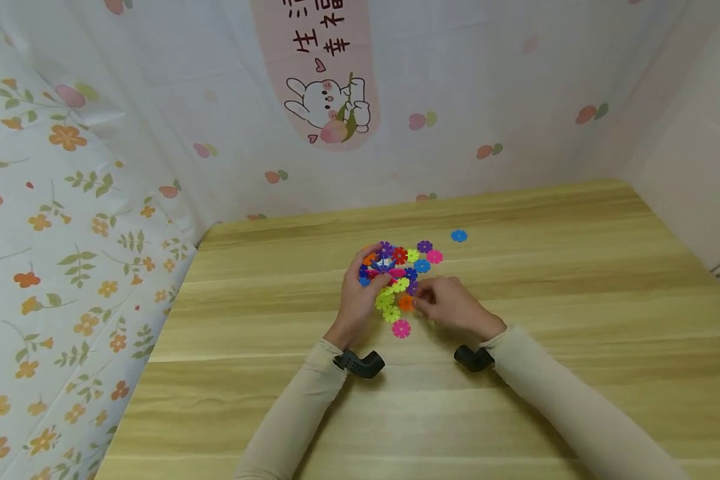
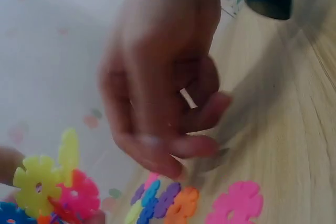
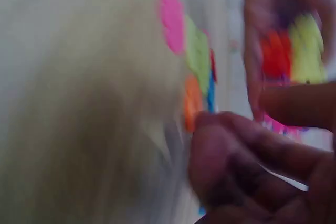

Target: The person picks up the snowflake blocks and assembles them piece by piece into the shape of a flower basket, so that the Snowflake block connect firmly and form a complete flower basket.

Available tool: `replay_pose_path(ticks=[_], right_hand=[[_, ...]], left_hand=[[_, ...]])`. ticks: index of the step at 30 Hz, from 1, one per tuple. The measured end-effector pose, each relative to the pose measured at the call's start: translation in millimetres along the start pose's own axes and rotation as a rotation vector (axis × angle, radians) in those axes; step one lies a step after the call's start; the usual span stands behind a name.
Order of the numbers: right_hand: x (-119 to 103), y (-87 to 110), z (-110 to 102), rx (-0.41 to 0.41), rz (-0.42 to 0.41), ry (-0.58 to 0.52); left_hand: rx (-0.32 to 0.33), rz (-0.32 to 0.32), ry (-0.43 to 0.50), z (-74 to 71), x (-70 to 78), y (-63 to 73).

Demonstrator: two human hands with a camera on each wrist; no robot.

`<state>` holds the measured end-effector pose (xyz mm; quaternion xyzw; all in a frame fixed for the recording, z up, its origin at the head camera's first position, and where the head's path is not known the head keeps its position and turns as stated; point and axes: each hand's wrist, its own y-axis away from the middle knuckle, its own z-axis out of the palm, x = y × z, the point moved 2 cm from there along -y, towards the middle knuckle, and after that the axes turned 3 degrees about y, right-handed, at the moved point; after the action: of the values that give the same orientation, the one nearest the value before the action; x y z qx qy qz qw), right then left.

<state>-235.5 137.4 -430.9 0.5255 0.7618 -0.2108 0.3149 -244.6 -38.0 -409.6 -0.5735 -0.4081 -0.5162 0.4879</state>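
Observation:
My left hand (image 1: 355,297) grips a cluster of joined flower-shaped plastic discs (image 1: 387,265), with pink, blue, red and yellow petals showing. In the left wrist view a yellow disc (image 2: 38,179) and a pink one stand up from that cluster at the lower left. Over the loose discs to the right, my right hand (image 1: 456,308) reaches down with loosely bent fingers. Its fingertips are right beside an orange disc (image 1: 406,303), and nothing shows between them. The right wrist view is blurred, with the thumb and fingers (image 3: 210,145) close to the orange disc.
Loose discs lie around the hands: yellow ones (image 1: 391,313), a pink one (image 1: 401,329) nearest me, and purple and blue ones behind. A lone blue disc (image 1: 459,236) lies farther back on the wooden table (image 1: 576,300). Printed curtains (image 1: 216,100) hang behind and at the left.

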Motion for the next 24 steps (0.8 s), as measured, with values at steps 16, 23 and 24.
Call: replay_pose_path(ticks=[16,23,24], right_hand=[[-24.0,1.3,25.3,-0.036,-0.086,0.274],[-4.6,-0.5,6.4,-0.021,-0.067,0.019],[-1.1,-2.0,2.2,-0.004,-0.049,-0.031]], left_hand=[[0.087,0.044,0.081,-3.3,-18.2,-3.7],[0.103,0.025,0.005,0.1,2.1,5.2],[0.108,0.034,-0.015,0.2,2.2,5.2]])
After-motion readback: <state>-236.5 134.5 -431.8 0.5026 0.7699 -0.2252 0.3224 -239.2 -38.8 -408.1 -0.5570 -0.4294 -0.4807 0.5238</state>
